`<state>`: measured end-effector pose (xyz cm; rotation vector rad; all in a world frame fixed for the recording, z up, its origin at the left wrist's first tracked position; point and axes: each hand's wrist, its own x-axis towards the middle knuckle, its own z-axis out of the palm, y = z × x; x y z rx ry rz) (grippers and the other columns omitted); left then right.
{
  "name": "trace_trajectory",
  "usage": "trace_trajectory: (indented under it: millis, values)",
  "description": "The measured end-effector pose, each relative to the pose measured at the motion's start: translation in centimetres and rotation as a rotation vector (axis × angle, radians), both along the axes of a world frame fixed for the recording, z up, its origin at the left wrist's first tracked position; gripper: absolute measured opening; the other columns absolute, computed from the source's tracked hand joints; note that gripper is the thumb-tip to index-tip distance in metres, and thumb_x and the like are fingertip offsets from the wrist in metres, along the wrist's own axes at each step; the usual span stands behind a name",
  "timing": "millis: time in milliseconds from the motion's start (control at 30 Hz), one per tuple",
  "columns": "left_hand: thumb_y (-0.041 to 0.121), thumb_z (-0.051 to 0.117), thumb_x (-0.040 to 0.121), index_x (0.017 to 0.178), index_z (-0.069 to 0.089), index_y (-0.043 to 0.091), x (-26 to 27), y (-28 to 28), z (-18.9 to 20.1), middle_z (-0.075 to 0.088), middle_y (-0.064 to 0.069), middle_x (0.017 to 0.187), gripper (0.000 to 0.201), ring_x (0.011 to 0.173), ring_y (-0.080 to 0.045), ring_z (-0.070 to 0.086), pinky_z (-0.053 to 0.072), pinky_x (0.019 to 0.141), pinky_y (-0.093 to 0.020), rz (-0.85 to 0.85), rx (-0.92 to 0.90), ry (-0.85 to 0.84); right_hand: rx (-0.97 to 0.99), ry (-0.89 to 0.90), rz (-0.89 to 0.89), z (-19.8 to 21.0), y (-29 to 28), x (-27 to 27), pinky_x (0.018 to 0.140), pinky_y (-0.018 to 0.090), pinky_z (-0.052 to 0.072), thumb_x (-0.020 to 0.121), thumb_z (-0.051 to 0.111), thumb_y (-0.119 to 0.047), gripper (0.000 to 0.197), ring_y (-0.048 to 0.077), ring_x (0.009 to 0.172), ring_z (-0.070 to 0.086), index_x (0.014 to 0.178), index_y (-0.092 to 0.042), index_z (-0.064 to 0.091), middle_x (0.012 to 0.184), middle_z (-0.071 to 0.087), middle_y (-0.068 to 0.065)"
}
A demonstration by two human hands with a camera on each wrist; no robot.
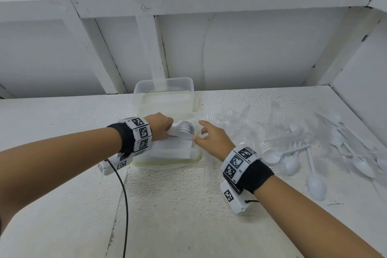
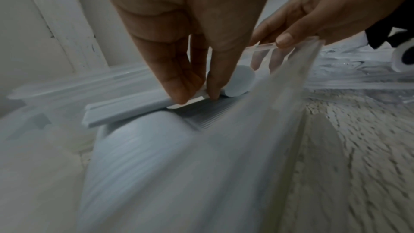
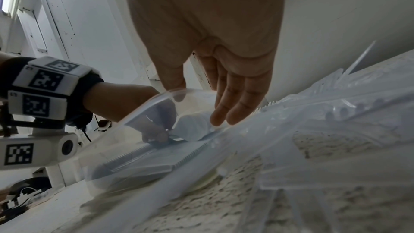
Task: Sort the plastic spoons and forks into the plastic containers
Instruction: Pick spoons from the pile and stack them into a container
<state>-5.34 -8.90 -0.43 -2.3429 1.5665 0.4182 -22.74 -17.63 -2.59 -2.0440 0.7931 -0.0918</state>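
Two clear plastic containers stand in the middle of the table, a far one (image 1: 163, 90) and a near one (image 1: 198, 156). The near one holds a packed layer of white spoons (image 1: 173, 146). My left hand (image 1: 169, 130) is over it and pinches a nested stack of white spoons (image 1: 185, 130) by the handles; in the left wrist view thumb and finger (image 2: 196, 97) press the stack onto the layer. My right hand (image 1: 199, 132) pinches the near container's right rim (image 3: 143, 107), thumb on top and fingers behind the clear wall.
Loose white spoons (image 1: 314, 182) and clear forks (image 1: 247, 123) lie scattered over the right side of the table, up to the side wall. A black cable (image 1: 125, 205) runs from my left wrist toward the front edge. A white wall stands behind the containers.
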Motion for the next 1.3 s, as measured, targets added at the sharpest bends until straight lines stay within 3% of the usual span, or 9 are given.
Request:
trace_trajectory:
  millis: [333, 400, 467, 600, 767, 867, 1033, 1167, 1300]
  values:
    - [0.016, 0.053, 0.087, 0.091, 0.051, 0.013, -0.1, 0.6, 0.5, 0.055, -0.006, 0.093, 0.005, 0.083, -0.020, 0.046, 0.035, 0.070, -0.026, 0.006, -0.035, 0.042, 0.004, 0.000, 0.011, 0.2, -0.1, -0.1, 0.099, 0.031, 0.041, 0.092, 0.056, -0.032, 0.061, 0.023, 0.117, 0.052, 0.144, -0.015, 0.030, 0.132, 0.050, 0.009]
    - [0.017, 0.053, 0.088, 0.098, 0.057, 0.009, -0.2, 0.8, 1.2, 0.060, -0.008, 0.099, 0.013, 0.083, -0.019, 0.045, 0.036, 0.072, -0.025, 0.020, -0.064, 0.060, 0.004, -0.005, 0.011, 0.4, -0.1, -0.4, 0.098, 0.029, 0.039, 0.093, 0.054, -0.032, 0.058, 0.022, 0.117, 0.052, 0.144, -0.015, 0.032, 0.131, 0.051, 0.008]
    - [0.018, 0.055, 0.089, 0.100, 0.059, 0.008, -0.8, 0.7, 2.3, 0.059, -0.004, 0.093, 0.016, 0.083, -0.016, 0.045, 0.034, 0.071, -0.023, 0.026, -0.136, 0.088, -0.006, -0.016, 0.011, 0.8, -0.3, -1.1, 0.096, 0.027, 0.039, 0.094, 0.052, -0.032, 0.054, 0.020, 0.116, 0.052, 0.142, -0.016, 0.035, 0.129, 0.052, 0.007]
    - [0.019, 0.058, 0.088, 0.094, 0.062, 0.010, -3.9, -0.4, 5.0, 0.053, 0.006, 0.079, 0.012, 0.079, -0.012, 0.048, 0.034, 0.071, -0.020, -0.014, -0.349, 0.191, -0.051, -0.040, 0.018, 2.4, -1.9, -4.3, 0.084, 0.020, 0.041, 0.094, 0.052, -0.031, 0.042, 0.012, 0.100, 0.055, 0.133, -0.018, 0.048, 0.114, 0.057, -0.003]
    - [0.024, 0.057, 0.090, 0.097, 0.063, 0.011, -11.1, -4.2, 5.9, 0.057, 0.005, 0.085, 0.016, 0.078, -0.010, 0.050, 0.036, 0.071, -0.018, -0.209, -0.438, 0.379, -0.211, 0.051, 0.051, 3.7, -5.7, -11.0, 0.085, 0.018, 0.041, 0.092, 0.054, -0.026, 0.030, 0.009, 0.095, 0.057, 0.122, -0.019, 0.059, 0.102, 0.061, -0.005]
    - [0.026, 0.055, 0.091, 0.101, 0.062, 0.010, -15.9, -7.3, 4.3, 0.058, 0.003, 0.089, 0.020, 0.079, -0.010, 0.048, 0.035, 0.073, -0.019, -0.328, -0.400, 0.451, -0.293, 0.158, 0.023, 3.1, -8.2, -15.6, 0.081, 0.016, 0.040, 0.091, 0.057, -0.023, 0.027, 0.011, 0.091, 0.059, 0.117, -0.018, 0.061, 0.095, 0.062, -0.005]
    - [0.022, 0.052, 0.092, 0.107, 0.064, 0.008, -21.7, -11.8, 1.1, 0.062, -0.009, 0.106, 0.024, 0.093, -0.022, 0.056, 0.039, 0.077, -0.025, -0.438, -0.258, 0.474, -0.387, 0.309, -0.006, 1.6, -11.0, -21.8, 0.085, 0.021, 0.042, 0.090, 0.058, -0.017, 0.026, 0.014, 0.090, 0.059, 0.115, -0.013, 0.063, 0.104, 0.067, 0.005]
    - [0.022, 0.049, 0.094, 0.114, 0.062, 0.006, -24.0, -13.9, -0.9, 0.055, -0.014, 0.116, 0.029, 0.103, -0.029, 0.055, 0.039, 0.081, -0.028, -0.480, -0.154, 0.373, -0.414, 0.484, 0.075, 0.1, -12.0, -24.3, 0.087, 0.022, 0.041, 0.091, 0.057, -0.022, 0.031, 0.015, 0.099, 0.056, 0.122, -0.020, 0.058, 0.115, 0.060, 0.005]
    - [0.042, 0.051, 0.092, 0.129, 0.043, 0.006, -25.4, -14.3, -3.0, 0.047, -0.014, 0.124, 0.052, 0.114, -0.031, 0.047, 0.042, 0.085, -0.037, -0.479, -0.080, 0.188, -0.478, 0.594, 0.266, -1.2, -11.6, -25.3, 0.090, 0.022, 0.038, 0.090, 0.053, -0.023, 0.042, 0.016, 0.112, 0.049, 0.130, -0.033, 0.049, 0.122, 0.048, 0.000]
